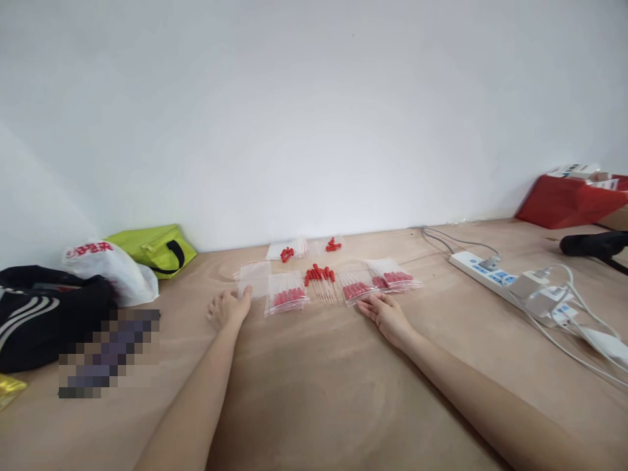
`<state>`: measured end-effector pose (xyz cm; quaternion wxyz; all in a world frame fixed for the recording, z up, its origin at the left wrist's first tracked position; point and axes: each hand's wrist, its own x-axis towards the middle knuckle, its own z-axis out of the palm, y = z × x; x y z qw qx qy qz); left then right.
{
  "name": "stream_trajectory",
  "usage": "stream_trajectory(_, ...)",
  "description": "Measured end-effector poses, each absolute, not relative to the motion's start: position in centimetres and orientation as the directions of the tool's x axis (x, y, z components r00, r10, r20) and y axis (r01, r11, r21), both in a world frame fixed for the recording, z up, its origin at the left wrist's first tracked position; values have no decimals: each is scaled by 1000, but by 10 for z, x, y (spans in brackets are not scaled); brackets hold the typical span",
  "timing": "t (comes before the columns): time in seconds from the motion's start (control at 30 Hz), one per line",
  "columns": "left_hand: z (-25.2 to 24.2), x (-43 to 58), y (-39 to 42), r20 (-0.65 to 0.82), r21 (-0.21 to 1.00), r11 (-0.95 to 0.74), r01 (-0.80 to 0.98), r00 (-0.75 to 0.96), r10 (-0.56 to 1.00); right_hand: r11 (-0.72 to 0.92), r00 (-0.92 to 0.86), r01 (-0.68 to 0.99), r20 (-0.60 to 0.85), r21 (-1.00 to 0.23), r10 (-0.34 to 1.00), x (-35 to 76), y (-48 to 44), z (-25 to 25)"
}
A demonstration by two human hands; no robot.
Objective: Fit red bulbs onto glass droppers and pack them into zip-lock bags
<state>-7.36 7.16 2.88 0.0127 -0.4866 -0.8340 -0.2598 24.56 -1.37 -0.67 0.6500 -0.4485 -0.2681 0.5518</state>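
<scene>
My left hand (229, 307) rests on the tabletop with its fingers apart, its thumb by the edge of a flat clear bag (254, 279). Right of that lies a clear bag of red-tipped sticks (288, 296). Loose red-tipped sticks (322, 284) are fanned out in the middle. My right hand (385, 315) touches the lower edge of another filled bag (356, 286); whether its fingers grip the edge is unclear. Beside this bag is a further filled bag (395, 275). Near the wall are two small groups of red pieces (287, 254) on clear bags.
A white power strip (483, 275) with plugs and cables lies at the right, with a red bag (569, 199) and a black object (593, 244) beyond. At the left are a green bag (159, 247), a white plastic bag (115, 271), a black bag (53, 320) and a blurred-out item (115, 353).
</scene>
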Motion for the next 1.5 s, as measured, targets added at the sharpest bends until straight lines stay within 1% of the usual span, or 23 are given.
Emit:
stream_trajectory(0.1,27,-74,78,262,485,412,772,-577,773,-51,272,-456,-194,-888,943,248,-14,-12)
stream_trajectory(0.17,26,-75,80,268,529,398,750,-592,760,-56,286,-440,-199,-896,937,249,-14,-14)
stream_trajectory(0.3,26,-79,79,292,618,341,708,-610,737,-13,290,-370,-129,-929,948,248,-15,-16)
stream_trajectory(0.5,23,-84,59,345,809,165,565,-683,644,44,278,-267,-33,-963,960,245,-21,-12)
stream_trajectory(0.6,21,-86,44,327,865,85,495,-684,652,54,255,-221,-5,-974,967,244,-23,-10)
stream_trajectory(0.7,21,-89,31,301,898,41,438,-679,670,66,255,-158,24,-985,967,244,-23,-10)
stream_trajectory(0.77,22,-91,22,272,915,28,403,-666,695,100,254,-55,83,-994,964,244,-22,-11)
stream_trajectory(0.8,22,-93,17,254,921,27,388,-653,714,131,246,32,135,-991,960,244,-22,-11)
stream_trajectory(0.83,22,-96,11,233,926,30,376,-632,739,173,224,137,201,-975,954,243,-22,-11)
stream_trajectory(0.9,22,-105,-5,188,931,43,364,-574,797,271,145,355,339,-895,930,241,-21,-8)
stream_trajectory(0.97,21,-116,-23,129,913,64,403,-434,892,347,49,522,433,-779,900,235,-16,-1)
stream_trajectory(1.0,20,-122,-32,122,903,63,424,-397,910,362,10,582,451,-728,892,231,-12,3)
stream_trajectory(1.07,20,-133,-49,115,884,41,466,-301,947,319,-24,686,418,-654,908,220,0,12)
stream_trajectory(1.13,23,-140,-62,108,843,18,537,-203,973,191,7,769,307,-609,952,208,16,20)
stream_trajectory(1.2,29,-144,-69,103,778,-12,628,-109,989,119,48,793,257,-598,965,196,32,25)
stream_trajectory(1.27,36,-144,-73,136,691,-76,719,-26,990,63,88,802,222,-593,971,186,45,29)
stream_trajectory(1.37,42,-136,-77,309,505,-217,835,60,949,-13,138,811,169,-584,976,175,56,31)
stream_trajectory(1.43,39,-124,-82,399,375,-263,889,102,911,-40,150,814,143,-579,978,171,59,33)
stream_trajectory(1.5,31,-109,-89,362,293,-280,914,165,917,-44,148,815,134,-577,980,170,59,36)
